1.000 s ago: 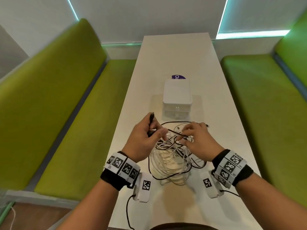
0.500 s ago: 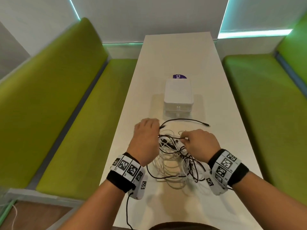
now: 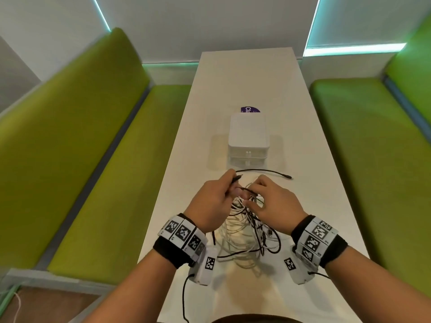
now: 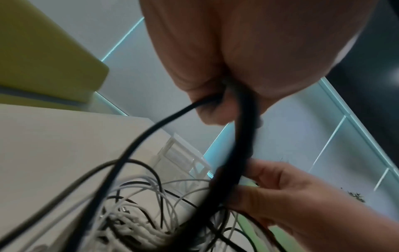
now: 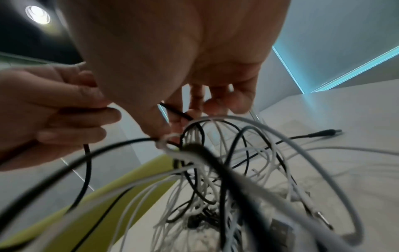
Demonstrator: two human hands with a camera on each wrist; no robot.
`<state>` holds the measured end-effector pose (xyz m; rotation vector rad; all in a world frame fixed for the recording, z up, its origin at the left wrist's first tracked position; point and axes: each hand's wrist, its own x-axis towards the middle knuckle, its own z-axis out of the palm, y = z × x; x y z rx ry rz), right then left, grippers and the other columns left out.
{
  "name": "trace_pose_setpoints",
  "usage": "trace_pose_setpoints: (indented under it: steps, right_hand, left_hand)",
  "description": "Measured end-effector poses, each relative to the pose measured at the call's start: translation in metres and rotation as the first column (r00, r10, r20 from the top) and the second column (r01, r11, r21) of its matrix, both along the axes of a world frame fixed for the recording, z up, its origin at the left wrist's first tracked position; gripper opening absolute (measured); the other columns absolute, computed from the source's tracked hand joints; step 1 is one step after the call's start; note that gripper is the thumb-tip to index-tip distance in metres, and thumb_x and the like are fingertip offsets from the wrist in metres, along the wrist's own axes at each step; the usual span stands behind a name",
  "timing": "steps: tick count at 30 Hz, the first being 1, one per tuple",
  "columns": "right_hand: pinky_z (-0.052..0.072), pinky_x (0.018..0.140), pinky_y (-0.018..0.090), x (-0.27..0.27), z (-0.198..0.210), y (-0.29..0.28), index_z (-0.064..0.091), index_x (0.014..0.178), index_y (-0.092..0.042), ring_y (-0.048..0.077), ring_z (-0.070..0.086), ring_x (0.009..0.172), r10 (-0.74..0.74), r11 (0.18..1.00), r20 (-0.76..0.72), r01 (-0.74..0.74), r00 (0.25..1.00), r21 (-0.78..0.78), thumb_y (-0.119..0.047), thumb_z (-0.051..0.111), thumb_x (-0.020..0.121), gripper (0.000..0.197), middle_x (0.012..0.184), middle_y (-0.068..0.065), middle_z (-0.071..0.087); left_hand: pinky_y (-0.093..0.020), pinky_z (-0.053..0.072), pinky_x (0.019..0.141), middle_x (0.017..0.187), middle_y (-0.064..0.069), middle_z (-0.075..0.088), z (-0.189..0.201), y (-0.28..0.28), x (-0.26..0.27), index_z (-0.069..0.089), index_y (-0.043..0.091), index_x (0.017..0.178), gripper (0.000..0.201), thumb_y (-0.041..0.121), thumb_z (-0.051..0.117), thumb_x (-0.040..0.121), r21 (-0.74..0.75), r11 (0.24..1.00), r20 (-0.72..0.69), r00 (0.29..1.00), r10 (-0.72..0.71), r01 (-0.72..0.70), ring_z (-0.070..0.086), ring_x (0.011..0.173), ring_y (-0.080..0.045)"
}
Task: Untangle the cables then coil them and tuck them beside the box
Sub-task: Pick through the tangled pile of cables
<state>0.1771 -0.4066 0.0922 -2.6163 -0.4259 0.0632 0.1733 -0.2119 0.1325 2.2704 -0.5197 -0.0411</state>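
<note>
A tangle of white and black cables (image 3: pixel 242 234) hangs from both hands down to the white table (image 3: pixel 303 206). My left hand (image 3: pixel 215 197) grips a black cable (image 4: pixel 244 129), whose plug end (image 3: pixel 236 177) sticks out past the fingers. My right hand (image 3: pixel 272 201) pinches the same black cable (image 5: pixel 179 114) close to the left hand, with white loops draped round its thumb. A free black cable end (image 3: pixel 275 173) lies on the table in front of the white box (image 3: pixel 248 134). The box stands just beyond the hands.
A purple label (image 3: pixel 250 110) lies behind the box. Green benches (image 3: pixel 105 183) (image 3: pixel 373 159) run along both long sides of the narrow table. A thin black wire (image 3: pixel 185 297) hangs from my left wrist device over the near table edge.
Both hands have lifted slightly and come closer together. The black plug end, hidden half a second ago, sticks out of my left hand again. The tangle hangs a little higher.
</note>
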Motion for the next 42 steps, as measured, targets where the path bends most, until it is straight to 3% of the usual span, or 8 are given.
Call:
trace_pose_setpoints:
  steps: [9, 16, 21, 25, 28, 32, 37, 42]
  right_hand:
    - [0.040, 0.082, 0.004, 0.009, 0.008, -0.010, 0.068, 0.115, -0.029, 0.000, 0.051, 0.091, -0.118, 0.928, 0.085, 0.079, 0.989, 0.364, 0.002, 0.068, 0.086, 0.042, 0.106, -0.007, 0.048]
    - [0.043, 0.063, 0.032, 0.008, 0.000, -0.013, 0.049, 0.083, -0.028, 0.016, 0.052, 0.071, -0.188, 0.953, 0.050, 0.170, 0.981, 0.250, -0.038, 0.077, 0.085, 0.031, 0.074, -0.009, 0.054]
    - [0.047, 0.065, 0.043, 0.006, 0.003, -0.005, 0.043, 0.078, -0.019, 0.025, 0.052, 0.078, -0.304, 0.869, 0.232, 0.169, 0.924, 0.465, 0.007, 0.063, 0.082, 0.033, 0.082, -0.001, 0.049]
    - [0.041, 0.060, 0.038, -0.012, -0.017, 0.008, 0.044, 0.089, -0.013, 0.025, 0.038, 0.082, 0.041, 0.996, 0.481, -0.073, 0.876, 0.047, 0.008, 0.038, 0.069, 0.030, 0.089, 0.009, 0.048]
    - [0.049, 0.075, 0.043, -0.019, -0.042, 0.001, 0.051, 0.102, -0.015, 0.027, 0.045, 0.088, 0.346, 0.917, 0.316, -0.248, 0.883, -0.312, -0.012, 0.047, 0.082, 0.020, 0.100, 0.007, 0.054]
    - [0.044, 0.086, 0.032, -0.019, -0.032, -0.001, 0.067, 0.095, -0.020, 0.015, 0.048, 0.094, 0.274, 0.962, 0.199, -0.273, 0.941, -0.030, -0.052, 0.047, 0.098, 0.038, 0.099, -0.005, 0.057]
    - [0.046, 0.069, 0.012, 0.000, -0.013, -0.005, 0.057, 0.110, -0.031, 0.006, 0.059, 0.077, -0.177, 0.879, 0.007, 0.155, 0.984, 0.452, -0.014, 0.070, 0.090, 0.030, 0.092, -0.009, 0.060]
    - [0.051, 0.077, 0.028, 0.008, -0.010, -0.006, 0.071, 0.104, -0.032, 0.009, 0.060, 0.082, 0.020, 0.972, -0.092, 0.002, 0.996, 0.236, -0.019, 0.068, 0.090, 0.019, 0.089, -0.011, 0.066]
  left_hand:
    - [-0.027, 0.053, 0.072, 0.092, 0.002, 0.078, -0.004, 0.027, 0.002, 0.039, 0.016, 0.078, 0.028, -0.001, 0.052, 0.096, -0.160, 0.960, -0.214, 0.958, 0.191, -0.227, 0.072, 0.077, -0.013]
    - [-0.031, 0.039, 0.047, 0.099, 0.018, 0.075, 0.003, 0.018, -0.002, 0.036, 0.010, 0.084, 0.022, 0.003, 0.055, 0.092, -0.146, 0.968, -0.232, 0.958, 0.166, -0.203, 0.039, 0.048, -0.014]
    - [-0.035, 0.053, 0.070, 0.079, 0.014, 0.073, -0.002, 0.003, 0.002, 0.057, 0.015, 0.082, 0.018, 0.023, 0.072, 0.087, -0.038, 0.964, -0.067, 0.963, 0.259, -0.262, 0.063, 0.069, -0.003]
    - [-0.027, 0.051, 0.062, 0.077, 0.011, 0.075, 0.001, -0.004, 0.008, 0.067, 0.011, 0.088, 0.005, 0.010, 0.063, 0.091, -0.113, 0.940, -0.217, 0.931, 0.293, -0.322, 0.065, 0.067, -0.007]
    - [-0.021, 0.041, 0.055, 0.076, 0.009, 0.076, 0.006, -0.003, 0.009, 0.049, 0.002, 0.079, 0.009, -0.004, 0.053, 0.084, -0.209, 0.916, -0.298, 0.914, 0.274, -0.343, 0.056, 0.056, 0.001]
    - [-0.028, 0.039, 0.061, 0.078, 0.004, 0.077, 0.002, 0.005, 0.006, 0.035, 0.017, 0.069, 0.036, 0.013, 0.066, 0.087, -0.192, 0.916, -0.300, 0.909, 0.289, -0.354, 0.053, 0.056, 0.002]
    - [-0.032, 0.044, 0.069, 0.075, 0.015, 0.074, -0.004, 0.014, 0.004, 0.050, 0.007, 0.072, 0.029, 0.014, 0.074, 0.088, -0.225, 0.904, -0.220, 0.923, 0.317, -0.364, 0.056, 0.063, 0.004]
    - [-0.032, 0.050, 0.087, 0.073, 0.012, 0.070, 0.003, 0.016, 0.002, 0.062, 0.011, 0.076, 0.017, 0.010, 0.076, 0.087, -0.313, 0.892, -0.174, 0.943, 0.282, -0.325, 0.067, 0.082, -0.009]
